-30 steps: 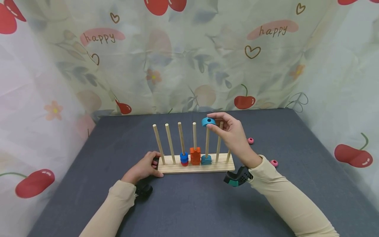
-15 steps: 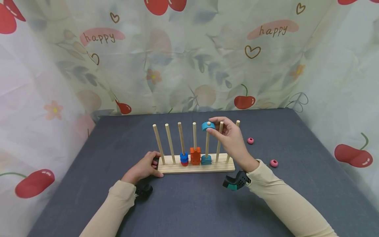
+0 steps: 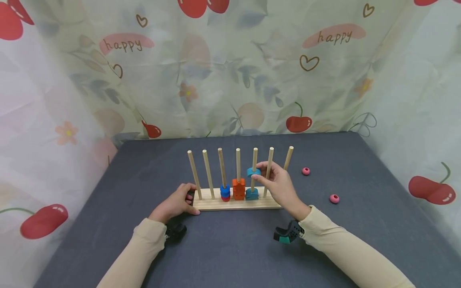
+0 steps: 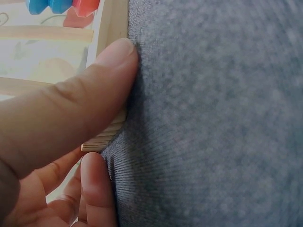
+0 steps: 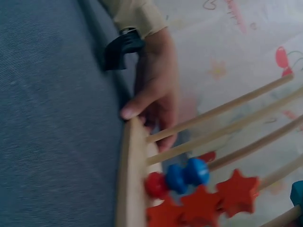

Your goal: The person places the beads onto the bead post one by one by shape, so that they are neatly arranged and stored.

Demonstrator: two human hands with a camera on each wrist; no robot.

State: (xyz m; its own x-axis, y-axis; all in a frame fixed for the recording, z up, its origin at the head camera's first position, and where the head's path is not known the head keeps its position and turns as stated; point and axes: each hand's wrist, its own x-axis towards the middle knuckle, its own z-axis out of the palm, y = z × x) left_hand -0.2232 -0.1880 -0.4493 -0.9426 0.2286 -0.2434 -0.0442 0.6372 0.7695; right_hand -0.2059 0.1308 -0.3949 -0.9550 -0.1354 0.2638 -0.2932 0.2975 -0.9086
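A wooden peg board [image 3: 216,205] with several upright pegs lies on the dark cloth. At its left end my left hand [image 3: 176,203] grips the base, with the thumb [image 4: 102,80] along the front edge in the left wrist view. My right hand [image 3: 279,184] pinches a light blue half-round block [image 3: 253,173] threaded partway down the fifth peg from the left. Below it, at that peg's foot, sits a teal block [image 3: 252,195]. Orange star blocks [image 3: 239,189] are stacked one peg to the left. Blue beads [image 3: 225,191] over a red one fill the third peg.
Two pink beads, one farther back [image 3: 305,171] and one nearer [image 3: 334,199], lie on the cloth right of the board. A patterned curtain [image 3: 230,72] hangs behind the table [image 3: 223,248].
My right hand has come down with the light blue block, which has gone from above the fifth peg's tip to about halfway down it. The left hand keeps its place.
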